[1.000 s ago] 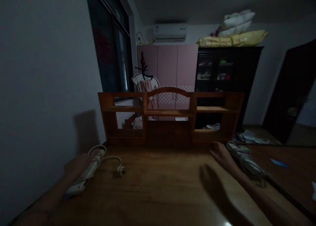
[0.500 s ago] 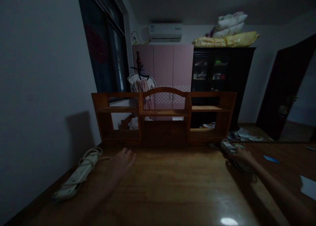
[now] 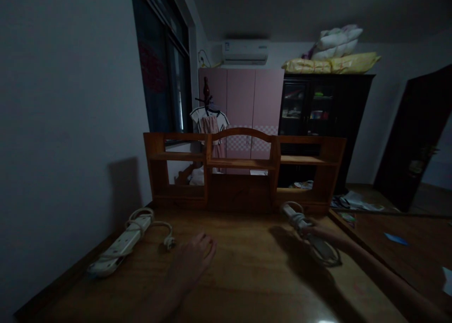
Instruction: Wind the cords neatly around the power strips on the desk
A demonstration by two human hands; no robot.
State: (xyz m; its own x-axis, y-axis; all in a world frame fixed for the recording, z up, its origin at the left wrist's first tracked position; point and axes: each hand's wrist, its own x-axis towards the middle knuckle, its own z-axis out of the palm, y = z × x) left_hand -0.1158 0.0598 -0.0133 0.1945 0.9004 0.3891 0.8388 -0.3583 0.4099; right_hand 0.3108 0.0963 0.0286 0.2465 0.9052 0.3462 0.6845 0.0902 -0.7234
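In dim light I look over a wooden desk (image 3: 240, 276). My right hand (image 3: 319, 233) is closed around a white power strip (image 3: 307, 231) with its cord bundled up, holding it just above the desk in front of the shelf unit. My left hand (image 3: 194, 259) rests flat on the desk near the middle, fingers stretched out, holding nothing. A second white power strip (image 3: 122, 247) with a looped cord and plug lies on the desk at the left, apart from my left hand.
A wooden shelf unit (image 3: 243, 170) stands along the back of the desk. A wall is close on the left. Another dark table (image 3: 399, 233) with a blue scrap adjoins at the right. Wardrobes stand across the room.
My right hand took the power strip from the right edge and carried it left, toward the middle. My left hand left the other strip and moved to the desk's middle.
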